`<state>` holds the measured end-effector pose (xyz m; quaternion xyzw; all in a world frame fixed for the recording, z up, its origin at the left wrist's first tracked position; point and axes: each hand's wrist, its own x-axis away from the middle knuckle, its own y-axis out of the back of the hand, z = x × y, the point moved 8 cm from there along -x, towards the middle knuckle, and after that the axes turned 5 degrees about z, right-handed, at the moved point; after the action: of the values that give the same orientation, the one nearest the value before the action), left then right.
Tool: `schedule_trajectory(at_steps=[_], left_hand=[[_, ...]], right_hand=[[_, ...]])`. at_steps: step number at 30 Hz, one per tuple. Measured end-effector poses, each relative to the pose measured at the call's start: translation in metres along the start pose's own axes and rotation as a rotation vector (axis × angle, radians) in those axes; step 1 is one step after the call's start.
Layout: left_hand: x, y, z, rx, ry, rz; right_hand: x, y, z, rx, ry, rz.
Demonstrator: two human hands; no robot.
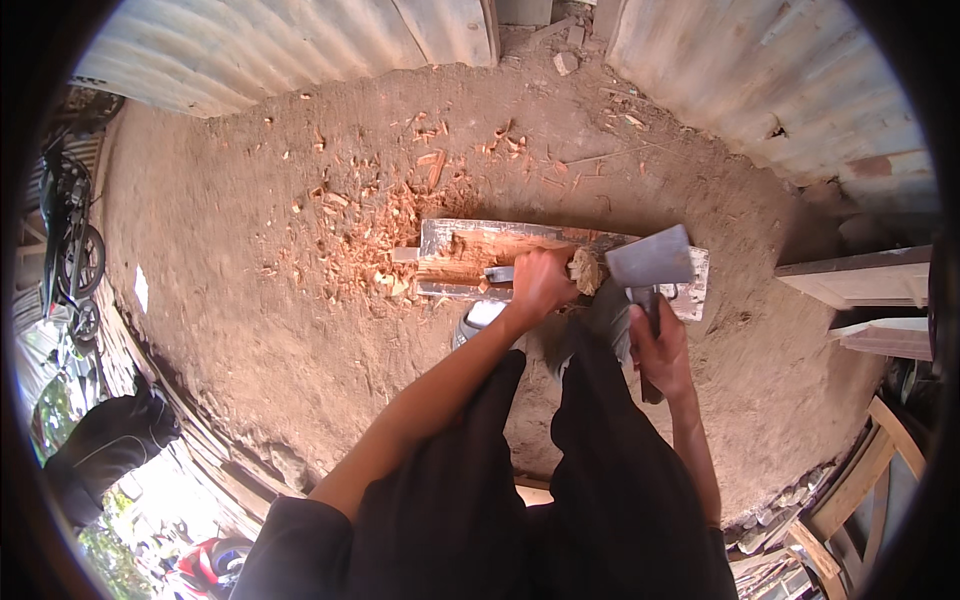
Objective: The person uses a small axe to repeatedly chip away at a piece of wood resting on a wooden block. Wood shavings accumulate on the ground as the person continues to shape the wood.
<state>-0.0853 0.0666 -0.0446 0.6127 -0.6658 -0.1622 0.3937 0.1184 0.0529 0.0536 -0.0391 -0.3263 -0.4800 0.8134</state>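
Left fingers [545, 280] grip the chisel [500, 273], right fingers [642, 335] the hatchet [650, 258]; blows should ideally land square, never glancing.

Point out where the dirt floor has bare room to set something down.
Bare dirt lies between the right hand and the boards at right, and between the wood shavings and left forearm. Crowded around the wooden block: left hand, chisel, metal-headed tool.
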Motion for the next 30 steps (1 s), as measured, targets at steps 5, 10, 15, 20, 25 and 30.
schedule_trajectory(at_steps=[5,10,15,20,25,30], left_hand=[[0.002,-0.005,-0.007,0.055,-0.018,-0.011],[0.007,0.007,-0.007,0.036,-0.029,-0.021],[0.002,-0.001,-0.007,0.039,-0.041,0.029],[0.005,0.001,-0.007,0.046,-0.043,0.040],[0.007,-0.005,0.001,0.035,-0.065,0.082],[0.006,-0.006,-0.005,0.010,-0.092,0.092]], right_hand=[[-0.002,-0.008,-0.026,-0.239,0.058,-0.187],[-0.013,-0.001,-0.010,0.052,0.017,0.042],[-0.003,0.009,-0.014,-0.323,0.006,-0.186],[-0.007,-0.023,-0.022,0.055,0.076,0.009],[-0.008,0.005,-0.020,-0.065,-0.026,-0.046],[0.005,-0.008,-0.025,-0.374,0.043,-0.270]])
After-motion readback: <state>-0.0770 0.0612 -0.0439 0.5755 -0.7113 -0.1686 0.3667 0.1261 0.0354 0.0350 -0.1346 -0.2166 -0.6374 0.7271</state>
